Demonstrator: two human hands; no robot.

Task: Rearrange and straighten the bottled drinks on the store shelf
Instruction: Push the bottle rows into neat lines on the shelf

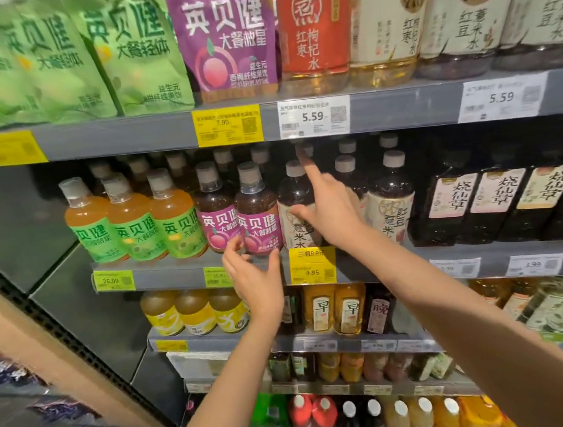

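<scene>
Grey metal store shelves (162, 132) carry price tags on their front edges and rows of bottled drinks. On the second shelf, the left hand (255, 281) spreads its fingers loosely around the base of a pink-labelled bottle (257, 212) at the shelf's front, holding nothing firmly. The right hand (331, 208) reaches over the cream-labelled bottle (295, 208) beside it, index finger straight, gripping nothing. Patterned flooring (53, 424) shows at lower left.

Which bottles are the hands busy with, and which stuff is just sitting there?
Busy with:
- left hand, open around the base of the front pink bottle
- right hand, finger pointing up, in front of a dark bottle

Just sitting there:
- green bottles
- black bottles
- green pouches on the top shelf
- yellow price tag
</scene>
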